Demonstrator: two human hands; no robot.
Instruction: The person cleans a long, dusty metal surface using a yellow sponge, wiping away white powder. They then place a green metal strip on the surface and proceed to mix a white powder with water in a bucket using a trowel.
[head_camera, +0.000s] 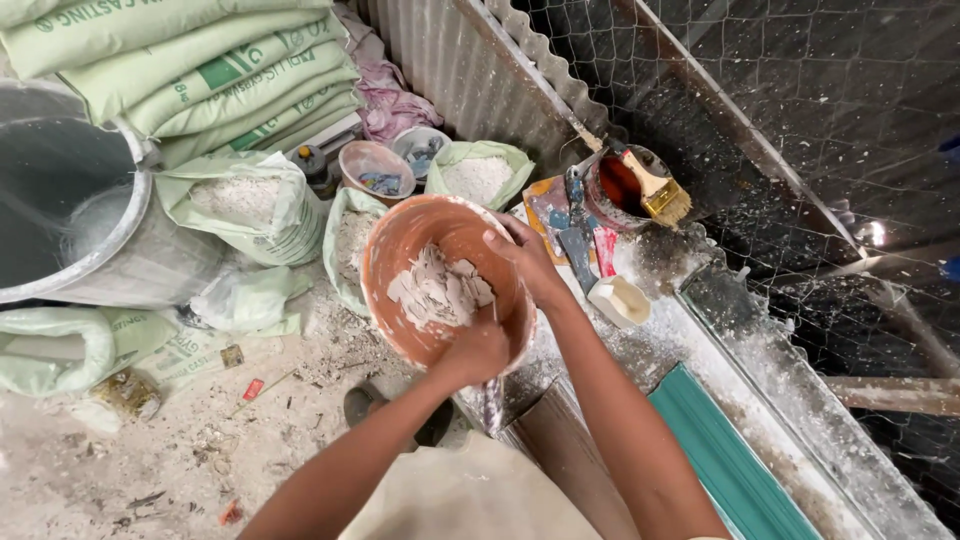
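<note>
hands (476, 347) (522, 255) grip orange bowl (400, 250) of white, perhaps plaster, flakes (438, 290).

Stacked sacks (190, 70), pale green with darker green print, top left by the wall. Open sack (245, 205) of white powder beside the drum (75, 200). Second open sack (480, 175) at the corrugated wall. Third sack (345, 250) left of the bowl (400, 250). Flat sack (60, 345) on the floor, left edge. Small red label (253, 389) on the floor.
</note>
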